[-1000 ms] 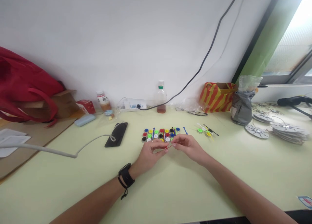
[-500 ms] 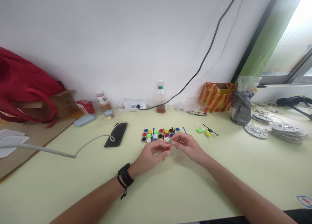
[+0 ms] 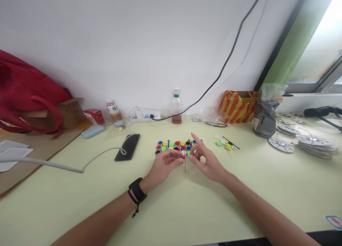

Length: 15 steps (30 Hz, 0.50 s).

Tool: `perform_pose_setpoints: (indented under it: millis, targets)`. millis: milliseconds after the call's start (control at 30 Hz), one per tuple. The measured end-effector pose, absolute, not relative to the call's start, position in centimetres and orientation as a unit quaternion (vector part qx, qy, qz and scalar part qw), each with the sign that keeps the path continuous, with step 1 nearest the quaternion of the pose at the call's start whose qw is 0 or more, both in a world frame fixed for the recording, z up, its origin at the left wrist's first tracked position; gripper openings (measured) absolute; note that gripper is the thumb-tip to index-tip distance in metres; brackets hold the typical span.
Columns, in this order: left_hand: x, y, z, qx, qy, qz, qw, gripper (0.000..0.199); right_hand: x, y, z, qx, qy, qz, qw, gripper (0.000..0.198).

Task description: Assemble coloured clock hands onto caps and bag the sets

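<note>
My left hand (image 3: 164, 165) pinches a small red plastic piece with a thin red stick (image 3: 185, 164) hanging down from it. Its finer shape is too small to make out. Just to the right is my right hand (image 3: 210, 164), its index finger raised and its thumb apart, with nothing visible in it. Beyond both hands lie rows of small round discs (image 3: 165, 144) in blue, yellow, red, green, black and white, with several thin coloured sticks (image 3: 168, 145) among them. The hands cover part of these rows.
Assembled coloured pieces (image 3: 227, 144) lie to the right. A black phone (image 3: 127, 147) with a grey cable rests at left. Against the wall stand a bottle (image 3: 176, 108), a power strip (image 3: 145, 114) and a striped bag (image 3: 236, 107). Flat grey discs (image 3: 315, 142) are stacked far right.
My right hand has let go of the red piece and opened, lifting its index finger. The red stick, held by my left hand, has turned from slanted to upright.
</note>
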State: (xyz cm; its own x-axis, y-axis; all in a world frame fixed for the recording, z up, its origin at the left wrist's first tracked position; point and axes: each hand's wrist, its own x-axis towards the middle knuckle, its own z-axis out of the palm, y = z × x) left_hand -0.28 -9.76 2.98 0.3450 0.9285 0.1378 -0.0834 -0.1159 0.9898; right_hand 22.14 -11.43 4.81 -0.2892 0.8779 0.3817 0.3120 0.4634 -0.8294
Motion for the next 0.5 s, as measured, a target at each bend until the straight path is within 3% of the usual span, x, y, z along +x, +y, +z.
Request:
perform_pose_setpoints:
  millis: [67, 133, 200, 367, 500]
  targets:
    - [-0.22, -9.79, 3.07, 0.589, 0.361, 0.461, 0.557, 0.032, 21.97, -11.56, 4.73, -0.405, -0.738, 0.36, 0.402, 0.036]
    - [-0.17, -9.79, 3.1, 0.578, 0.368, 0.48, 0.548, 0.032, 21.81, -11.58, 4.77, -0.403, -0.734, 0.413, 0.357, 0.06]
    - [-0.15, -9.77, 3.08, 0.574, 0.369, 0.489, 0.544, 0.032, 21.66, -11.52, 4.97, -0.401, -0.726, 0.442, 0.343, 0.066]
    - [-0.06, -9.94, 3.04, 0.595, 0.351, 0.465, 0.554, 0.029, 21.44, -11.47, 5.51, -0.383, -0.691, 0.467, 0.397, 0.04]
    - [0.05, -10.23, 3.16, 0.611, 0.343, 0.452, 0.552, 0.028, 21.3, -11.56, 5.35, -0.373, -0.68, 0.495, 0.391, 0.036]
